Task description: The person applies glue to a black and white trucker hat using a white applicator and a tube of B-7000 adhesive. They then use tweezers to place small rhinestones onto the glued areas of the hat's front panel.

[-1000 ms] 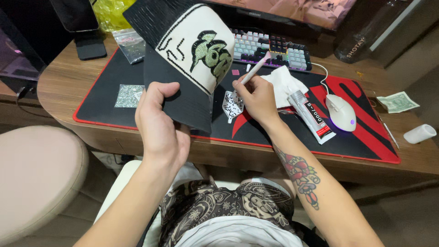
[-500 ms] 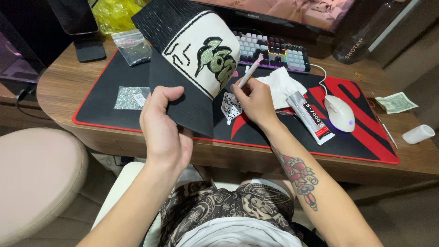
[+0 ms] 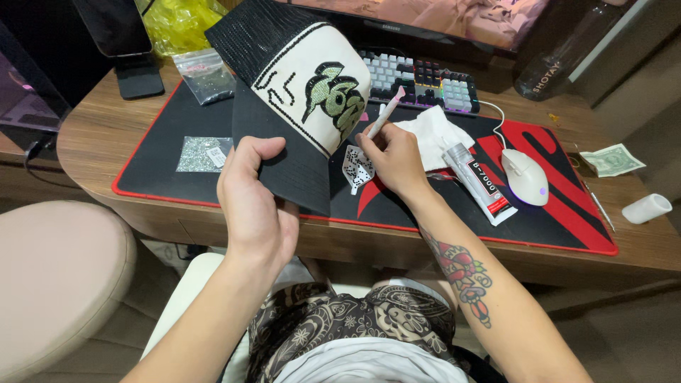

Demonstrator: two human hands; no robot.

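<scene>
- The cap (image 3: 305,99) has tipped a little since a moment ago, and the right hand (image 3: 394,159) has slid down a bit with its stick.
- The left hand (image 3: 255,195) is closed on the black brim of the cap, thumb on top, and holds it up over the black and red mat (image 3: 163,159).
- The cap has a white front with a sparkly green picture and a black net back.
- The right hand pinches a thin pink and white stick (image 3: 383,117). Its tip is right by the green picture.
- Under that hand lies a small white tray (image 3: 357,169) with dark dots.
- A white cloth (image 3: 434,135), a glue tube (image 3: 481,183) and a white mouse (image 3: 526,177) lie near on the mat.
- A keyboard (image 3: 425,81) sits behind, and a bag of tiny shiny stones (image 3: 202,154) lies to the left on the table (image 3: 99,135).
</scene>
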